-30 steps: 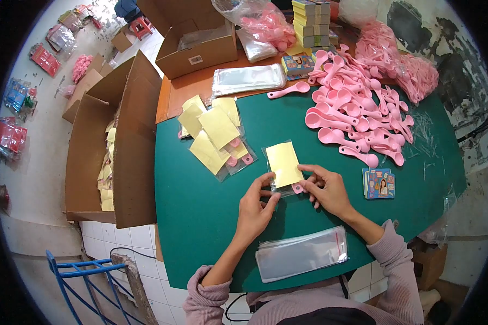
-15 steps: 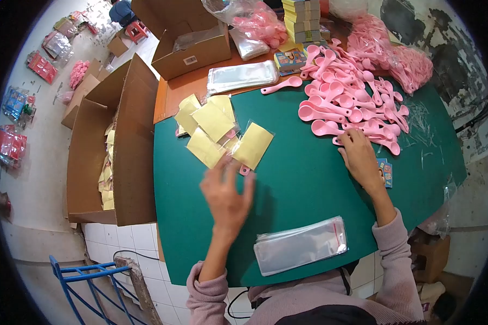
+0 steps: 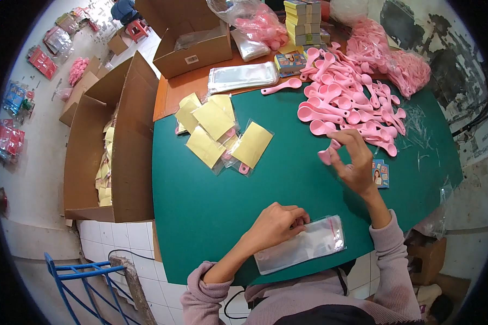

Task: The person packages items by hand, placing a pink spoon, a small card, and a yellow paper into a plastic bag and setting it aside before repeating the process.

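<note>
My right hand (image 3: 357, 165) pinches a pink measuring spoon (image 3: 326, 154) between thumb and fingers, lifted just in front of the heap of pink spoons (image 3: 344, 103). My left hand (image 3: 279, 223) is at the upper left of a stack of clear plastic bags (image 3: 303, 246) near the table's front edge. Its fingers are curled, and whether a bag is between them is hidden. Under my right wrist lie small printed cards (image 3: 381, 174). At the left of the green table top (image 3: 217, 200), several clear packets with yellow cards (image 3: 214, 120) overlap, pink spoon parts showing under some.
A tall cardboard box (image 3: 138, 151) holding more yellow-card packets stands against the table's left side. At the back are another open carton (image 3: 192, 57), more clear bags (image 3: 241, 77), card stacks (image 3: 302, 24) and bagged pink spoons (image 3: 371, 43). A blue metal frame (image 3: 87, 271) stands lower left.
My left hand has moved from the yellow-card packets down right to the plastic bags. My right hand has drawn back slightly from the heap with one pink measuring spoon.
</note>
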{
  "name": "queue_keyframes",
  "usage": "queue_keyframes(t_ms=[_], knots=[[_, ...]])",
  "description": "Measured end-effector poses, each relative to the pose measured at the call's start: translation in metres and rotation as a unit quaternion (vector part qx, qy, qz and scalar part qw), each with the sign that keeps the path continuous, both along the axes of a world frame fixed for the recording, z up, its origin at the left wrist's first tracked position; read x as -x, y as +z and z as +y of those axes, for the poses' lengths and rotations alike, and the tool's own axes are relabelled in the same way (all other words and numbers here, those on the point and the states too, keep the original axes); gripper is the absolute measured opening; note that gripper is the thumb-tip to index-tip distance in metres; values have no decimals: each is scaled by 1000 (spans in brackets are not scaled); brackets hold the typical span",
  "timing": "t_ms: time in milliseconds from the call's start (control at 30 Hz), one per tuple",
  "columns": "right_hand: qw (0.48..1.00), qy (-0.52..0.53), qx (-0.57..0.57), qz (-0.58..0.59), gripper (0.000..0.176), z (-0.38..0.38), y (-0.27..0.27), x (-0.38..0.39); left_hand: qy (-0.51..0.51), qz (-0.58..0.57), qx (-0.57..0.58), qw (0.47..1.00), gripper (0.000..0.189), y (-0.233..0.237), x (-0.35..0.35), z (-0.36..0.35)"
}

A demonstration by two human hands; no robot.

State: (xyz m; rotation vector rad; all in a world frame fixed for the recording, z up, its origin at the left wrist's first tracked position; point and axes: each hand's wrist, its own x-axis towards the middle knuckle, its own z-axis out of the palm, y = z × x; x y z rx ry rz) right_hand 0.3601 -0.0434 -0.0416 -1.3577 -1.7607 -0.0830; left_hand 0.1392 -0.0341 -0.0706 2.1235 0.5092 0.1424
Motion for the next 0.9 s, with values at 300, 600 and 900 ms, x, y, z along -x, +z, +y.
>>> queue_keyframes(t_ms=[300, 600, 900], knots=[[903, 85, 138, 397, 27, -11, -13, 12, 130, -152, 276, 940, 14, -7, 15, 24], [915, 62, 82, 390, 28, -16, -10, 21, 279, -198, 406, 847, 40, 0, 14, 28], [931, 95, 98, 339, 29, -18, -14, 28, 275, -172, 405, 855, 48, -3, 14, 28]])
